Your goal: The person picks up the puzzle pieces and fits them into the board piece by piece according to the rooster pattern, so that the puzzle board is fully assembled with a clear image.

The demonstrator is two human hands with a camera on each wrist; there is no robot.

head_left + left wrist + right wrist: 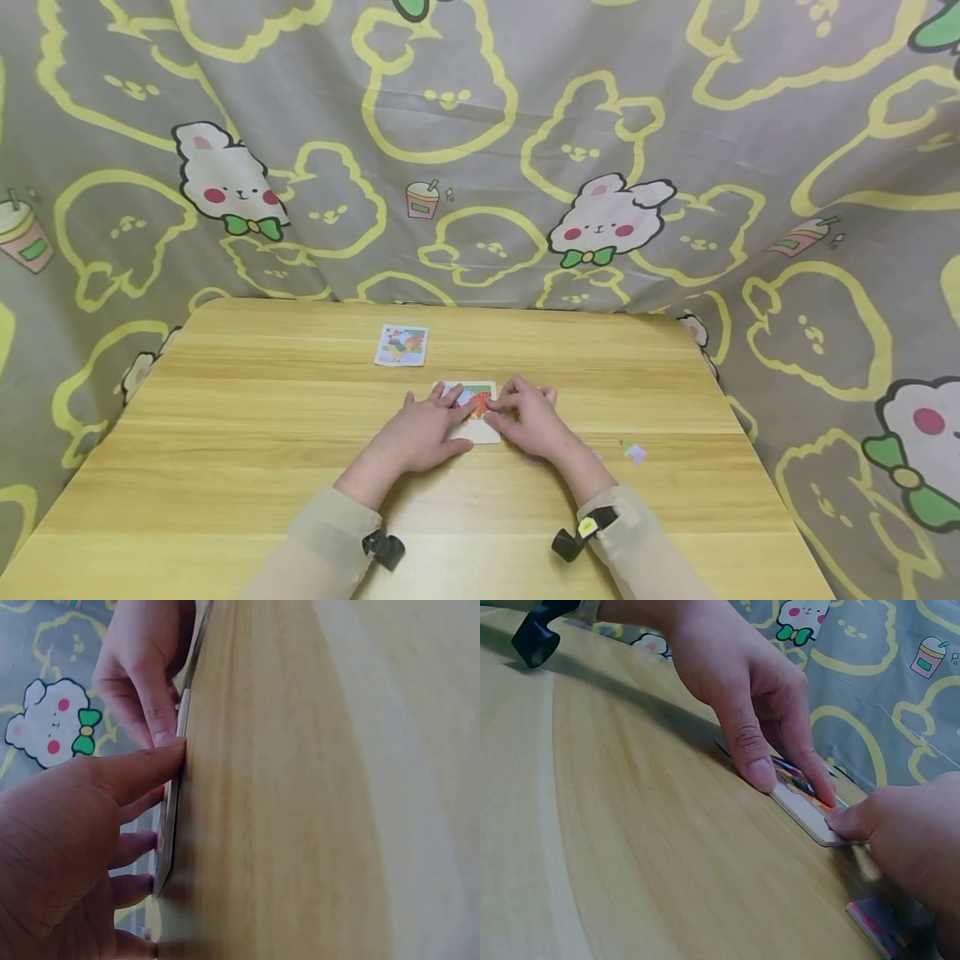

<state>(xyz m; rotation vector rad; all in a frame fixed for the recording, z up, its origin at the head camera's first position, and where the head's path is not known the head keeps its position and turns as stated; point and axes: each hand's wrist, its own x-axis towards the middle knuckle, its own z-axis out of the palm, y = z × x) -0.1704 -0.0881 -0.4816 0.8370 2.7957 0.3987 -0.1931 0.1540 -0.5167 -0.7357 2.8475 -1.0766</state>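
A small white-bordered puzzle board (477, 432) lies flat on the table, its upper part filled with a colourful picture and its lower part bare white. My left hand (422, 433) rests on its left side, fingers spread and straight, thumb along the near edge. At the right side is my right hand (531, 419), fingers bent, thumb and index finger pinching at an orange-red puzzle piece (479, 406). The fingers cover much of that piece. In the right wrist view the right thumb (847, 821) presses down at the board's corner.
A square card with a bird picture (401, 346) lies behind the board. Loose pieces lie to the right: a pale lilac one (635, 453) and a purple one (535, 457) partly under the right forearm. A patterned curtain (480, 192) surrounds the wooden table (247, 467).
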